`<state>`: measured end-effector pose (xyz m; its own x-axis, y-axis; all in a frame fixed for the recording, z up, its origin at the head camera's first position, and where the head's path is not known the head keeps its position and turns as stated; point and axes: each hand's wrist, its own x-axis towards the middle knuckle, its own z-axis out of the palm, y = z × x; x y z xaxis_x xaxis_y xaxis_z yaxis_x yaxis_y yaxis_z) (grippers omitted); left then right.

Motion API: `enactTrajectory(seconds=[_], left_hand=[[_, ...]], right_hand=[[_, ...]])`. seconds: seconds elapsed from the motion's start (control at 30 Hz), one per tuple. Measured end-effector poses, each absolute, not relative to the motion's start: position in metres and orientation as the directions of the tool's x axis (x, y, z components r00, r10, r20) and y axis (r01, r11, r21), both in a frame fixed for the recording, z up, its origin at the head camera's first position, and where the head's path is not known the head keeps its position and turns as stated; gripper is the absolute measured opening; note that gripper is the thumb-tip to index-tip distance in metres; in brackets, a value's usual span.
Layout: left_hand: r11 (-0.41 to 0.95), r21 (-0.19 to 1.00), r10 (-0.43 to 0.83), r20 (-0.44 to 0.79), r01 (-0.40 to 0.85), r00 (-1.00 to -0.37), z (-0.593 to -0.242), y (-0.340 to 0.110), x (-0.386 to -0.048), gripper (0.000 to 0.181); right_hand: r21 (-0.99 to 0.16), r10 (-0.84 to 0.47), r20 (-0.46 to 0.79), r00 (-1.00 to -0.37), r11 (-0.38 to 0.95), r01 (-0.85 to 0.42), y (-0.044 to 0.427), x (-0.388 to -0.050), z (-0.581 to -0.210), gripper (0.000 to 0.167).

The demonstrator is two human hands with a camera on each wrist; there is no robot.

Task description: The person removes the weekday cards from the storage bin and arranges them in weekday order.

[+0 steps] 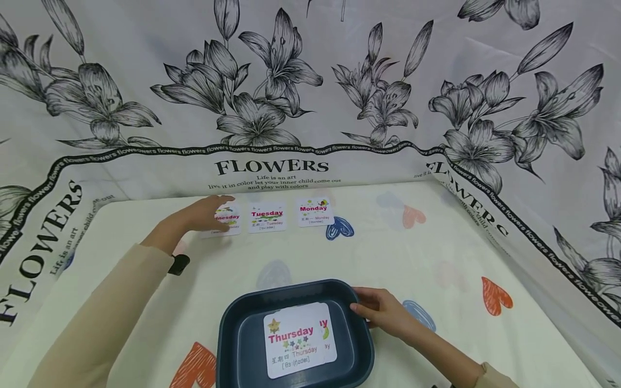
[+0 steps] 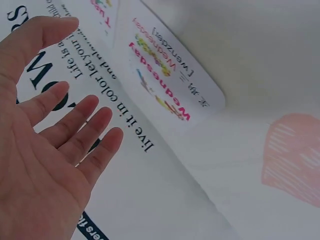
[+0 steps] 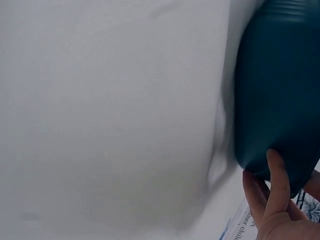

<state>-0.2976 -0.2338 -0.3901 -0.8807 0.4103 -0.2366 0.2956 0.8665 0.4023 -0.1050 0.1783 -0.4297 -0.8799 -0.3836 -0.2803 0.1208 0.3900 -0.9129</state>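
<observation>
The left hand (image 1: 198,216), loosely spread and empty, was near a card (image 2: 170,72); the right hand (image 1: 385,312) pinched the tray (image 1: 249,334) at two o'clock.

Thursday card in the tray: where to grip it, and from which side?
The Thursday card is probably best pinched at its left edge in the head view, coming from above-left with the left hand. Another card shows past its right edge, so gripping there might catch both, and the right hand holds the tray on that side.
</observation>
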Motion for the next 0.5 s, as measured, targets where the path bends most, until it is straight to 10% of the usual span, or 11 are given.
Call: enactTrajectory(seconds=[0.5], left_hand=[[0.793, 0.411, 0.525, -0.086, 0.450, -0.847, -0.380, -0.213, -0.254, 0.052]], right_hand=[[-0.914, -0.371, -0.268, -0.889, 0.390, 0.112, 0.177, -0.103, -0.430, 0.049]])
